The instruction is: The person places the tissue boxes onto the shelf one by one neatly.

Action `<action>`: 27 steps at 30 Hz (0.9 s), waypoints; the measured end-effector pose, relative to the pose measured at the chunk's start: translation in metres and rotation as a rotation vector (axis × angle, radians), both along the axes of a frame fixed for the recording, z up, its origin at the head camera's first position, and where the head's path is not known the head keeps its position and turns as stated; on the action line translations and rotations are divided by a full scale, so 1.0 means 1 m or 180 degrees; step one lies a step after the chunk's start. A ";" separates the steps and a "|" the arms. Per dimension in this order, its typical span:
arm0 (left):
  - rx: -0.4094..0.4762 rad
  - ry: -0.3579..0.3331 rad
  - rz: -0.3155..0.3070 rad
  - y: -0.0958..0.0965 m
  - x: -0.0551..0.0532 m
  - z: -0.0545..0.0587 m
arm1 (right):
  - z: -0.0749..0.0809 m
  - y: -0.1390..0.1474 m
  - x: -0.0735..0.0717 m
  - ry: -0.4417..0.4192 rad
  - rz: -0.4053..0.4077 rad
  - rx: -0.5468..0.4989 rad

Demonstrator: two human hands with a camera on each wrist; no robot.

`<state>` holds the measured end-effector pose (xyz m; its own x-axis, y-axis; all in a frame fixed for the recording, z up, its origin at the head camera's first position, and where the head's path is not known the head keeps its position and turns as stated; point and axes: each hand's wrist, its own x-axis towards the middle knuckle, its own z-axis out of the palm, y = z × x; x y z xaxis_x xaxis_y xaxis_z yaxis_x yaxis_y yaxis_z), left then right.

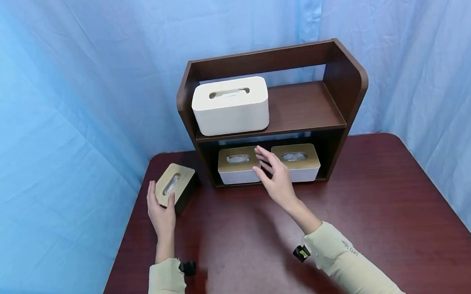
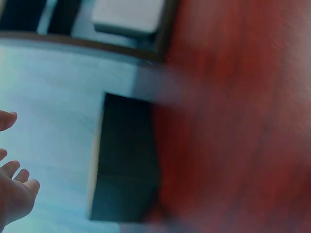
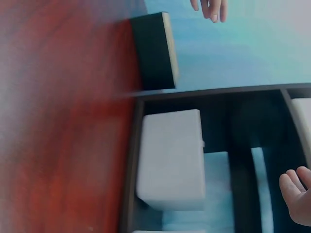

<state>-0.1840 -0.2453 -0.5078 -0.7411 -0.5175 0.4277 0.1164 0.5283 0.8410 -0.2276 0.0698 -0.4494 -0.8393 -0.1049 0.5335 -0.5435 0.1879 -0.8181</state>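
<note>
At the table's left, my left hand hovers over a black tissue box with a wood-coloured lid, fingers extended. In the left wrist view, a gap shows between that hand and the box's dark side. My right hand is held in the air before the shelf's lower level, fingers spread and holding nothing. Behind it are two white tissue boxes with wood-coloured lids, a left one and a right one, which the hand partly overlaps in the head view.
The dark brown two-level shelf stands at the back of the reddish-brown table. A larger all-white tissue box sits on the upper level's left side. Blue curtains hang around the table.
</note>
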 end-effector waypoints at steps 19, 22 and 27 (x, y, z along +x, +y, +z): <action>0.0759 -0.1073 -0.0112 -0.039 -0.011 -0.069 | -0.055 -0.023 0.013 -0.0363 0.0382 0.0303; 0.0676 -0.1221 -0.0170 -0.045 -0.014 -0.072 | -0.060 -0.026 0.012 -0.0397 0.0430 0.0390; 0.0635 -0.1267 -0.0293 -0.052 -0.016 -0.072 | -0.069 -0.033 0.011 -0.0601 0.0588 0.0521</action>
